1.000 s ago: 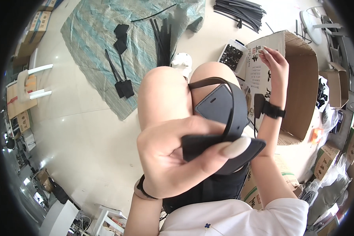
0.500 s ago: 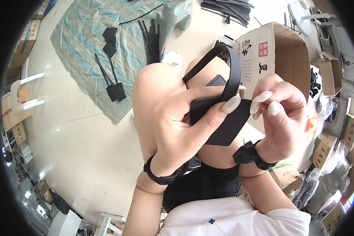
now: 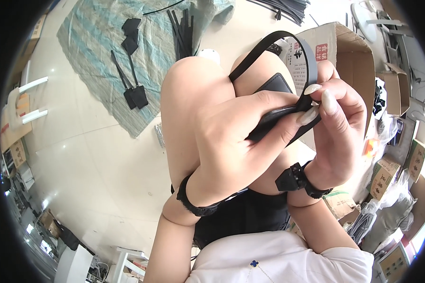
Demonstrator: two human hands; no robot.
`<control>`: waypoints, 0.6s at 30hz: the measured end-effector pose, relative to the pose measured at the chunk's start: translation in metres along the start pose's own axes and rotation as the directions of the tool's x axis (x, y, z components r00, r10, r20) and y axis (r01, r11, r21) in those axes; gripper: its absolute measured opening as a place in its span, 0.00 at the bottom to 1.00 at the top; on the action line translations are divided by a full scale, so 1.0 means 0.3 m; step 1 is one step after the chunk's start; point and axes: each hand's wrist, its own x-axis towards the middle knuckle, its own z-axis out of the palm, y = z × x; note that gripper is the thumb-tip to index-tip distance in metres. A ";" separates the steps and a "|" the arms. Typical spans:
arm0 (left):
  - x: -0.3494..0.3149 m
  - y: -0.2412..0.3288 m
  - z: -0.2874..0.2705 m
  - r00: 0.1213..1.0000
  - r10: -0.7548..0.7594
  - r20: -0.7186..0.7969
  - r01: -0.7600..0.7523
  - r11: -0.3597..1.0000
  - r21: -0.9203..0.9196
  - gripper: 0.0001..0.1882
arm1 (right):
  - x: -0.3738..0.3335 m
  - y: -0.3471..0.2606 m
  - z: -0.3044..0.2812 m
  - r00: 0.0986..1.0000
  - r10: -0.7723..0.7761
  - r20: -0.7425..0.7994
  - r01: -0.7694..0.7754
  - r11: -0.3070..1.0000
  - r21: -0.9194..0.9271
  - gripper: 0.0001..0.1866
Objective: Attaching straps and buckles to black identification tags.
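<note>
A black leather strap (image 3: 310, 68) arches above my knees, with a flat black leather piece (image 3: 264, 123) at its near end. My left hand (image 3: 236, 132) pinches that piece and the strap's end between thumb and fingers. Beyond the fingers, another black piece with a stitched edge (image 3: 277, 85) lies over my right knee. My right hand (image 3: 342, 118) is closed in a pinch, its index fingertip against the strap beside my left thumb. Whatever sits between the right thumb and index finger is too small or hidden to tell.
An open cardboard box (image 3: 356, 52) stands right of my knees. On the floor ahead, a green striped woven sheet (image 3: 89, 42) bears finished-looking strap pieces (image 3: 136, 96) and a bundle of black strips (image 3: 182, 35). More black strips (image 3: 290, 9) lie beyond. Smaller boxes (image 3: 385, 177) line the right.
The leather piece has tilted, showing more of its edge, and moved right with my left hand. My right fingers have come from beside it onto the strap's end.
</note>
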 end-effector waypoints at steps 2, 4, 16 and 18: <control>-0.006 0.000 0.008 0.999 0.031 -0.030 -0.030 0.999 0.012 0.05 | 0.000 0.003 -0.005 1.000 -0.001 0.014 0.001 1.000 0.000 0.07; -0.010 0.000 0.010 0.990 0.132 -0.051 -0.127 0.987 0.100 0.06 | 0.000 0.011 -0.014 1.000 0.000 0.027 0.000 1.000 0.001 0.06; -0.007 -0.017 0.012 0.958 0.278 -0.067 -0.257 0.939 0.227 0.11 | -0.021 0.004 0.041 0.998 -0.008 -0.060 0.013 0.996 0.087 0.05; -0.002 -0.026 0.014 0.948 0.310 -0.070 -0.287 0.929 0.233 0.12 | -0.025 -0.002 0.048 0.995 -0.032 -0.099 0.034 0.999 0.021 0.05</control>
